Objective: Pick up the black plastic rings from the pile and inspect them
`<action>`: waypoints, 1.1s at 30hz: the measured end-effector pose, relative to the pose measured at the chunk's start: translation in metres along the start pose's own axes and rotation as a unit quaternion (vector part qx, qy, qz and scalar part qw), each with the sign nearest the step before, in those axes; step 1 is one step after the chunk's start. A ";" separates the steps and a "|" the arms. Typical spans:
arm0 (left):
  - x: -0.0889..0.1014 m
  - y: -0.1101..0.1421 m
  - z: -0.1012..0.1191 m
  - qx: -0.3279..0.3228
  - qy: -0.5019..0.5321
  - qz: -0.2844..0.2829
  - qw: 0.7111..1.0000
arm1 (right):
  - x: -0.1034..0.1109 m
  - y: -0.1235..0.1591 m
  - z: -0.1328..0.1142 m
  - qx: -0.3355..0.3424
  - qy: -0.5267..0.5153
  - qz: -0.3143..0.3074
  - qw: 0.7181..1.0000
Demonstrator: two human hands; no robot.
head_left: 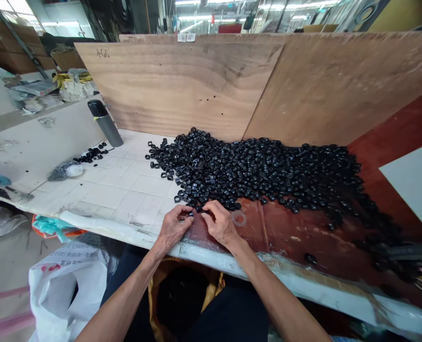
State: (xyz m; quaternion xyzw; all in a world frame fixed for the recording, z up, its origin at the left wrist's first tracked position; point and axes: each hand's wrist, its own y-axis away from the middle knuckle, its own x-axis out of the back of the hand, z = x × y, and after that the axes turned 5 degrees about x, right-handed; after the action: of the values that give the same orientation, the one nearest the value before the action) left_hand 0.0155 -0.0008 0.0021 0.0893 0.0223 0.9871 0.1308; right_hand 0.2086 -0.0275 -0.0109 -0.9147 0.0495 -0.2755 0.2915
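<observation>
A wide heap of small black plastic rings (261,173) covers the middle of the work table (118,190). My left hand (173,227) rests at the table's near edge, its fingers pinched on a small black ring (190,214). My right hand (220,222) sits beside it, fingertips curled and pressed together at the heap's front edge, next to a few loose rings. What the right fingers hold is hidden. A clear round ring mark (238,218) lies on the table just right of my right hand.
A grey bottle with a black cap (105,122) stands at the back left. Near it lie a small scatter of black rings (91,153) and a plastic bag (65,170). Plywood boards (204,80) wall the back. A white bag (64,289) and a yellow-lined sack (182,299) sit below the table edge.
</observation>
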 end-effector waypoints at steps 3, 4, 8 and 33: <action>0.000 0.000 -0.003 0.012 0.040 -0.034 0.999 | 0.005 -0.004 -0.005 -0.074 -0.109 -0.014 0.991; 0.000 0.000 -0.004 0.012 0.051 -0.044 0.998 | 0.006 -0.005 -0.007 -0.093 -0.146 -0.025 0.985; -0.001 0.000 -0.006 -0.005 0.083 -0.069 0.994 | 0.006 -0.009 -0.008 -0.146 -0.227 -0.042 0.962; -0.001 0.001 -0.005 -0.031 0.113 -0.062 0.991 | -0.005 -0.003 -0.006 -0.125 -0.161 -0.052 0.978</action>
State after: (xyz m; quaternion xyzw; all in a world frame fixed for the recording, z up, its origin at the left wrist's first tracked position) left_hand 0.0154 -0.0024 -0.0026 -0.0287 0.0116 0.9810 0.1915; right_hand 0.2008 -0.0270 -0.0080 -0.9776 -0.0115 -0.1314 0.1640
